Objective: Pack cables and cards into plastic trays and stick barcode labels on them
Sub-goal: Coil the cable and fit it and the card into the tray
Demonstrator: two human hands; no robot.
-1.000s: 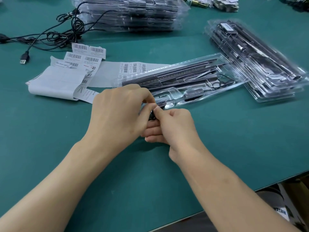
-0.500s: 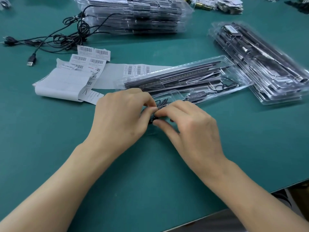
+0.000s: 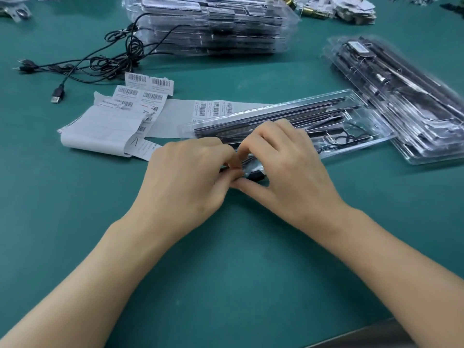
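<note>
Pinches black cable end [image 3: 254, 175] with left hand [image 3: 185, 179] and right hand [image 3: 288, 172], both curled, at clear tray's [image 3: 361, 114] seven-o'clock end; label sheets [image 3: 108, 126] at ten o'clock.

The single view comes from a camera worn on the person's head, looking forward and down over the green table [image 3: 226, 285]. It sits close. Both bare forearms enter from the lower corners and fill much of the lower half. They meet just above the centre of the frame, where the left hand [image 3: 185, 177] and the right hand [image 3: 291, 172] pinch a black cable end [image 3: 254, 176]. The wide-angle lens also takes in the far side, with a tall stack of trays [image 3: 213, 28] along the upper edge and a flatter stack [image 3: 406, 101], slightly blurred, at the upper right. The table's near edge cuts across the lower right corner.
</note>
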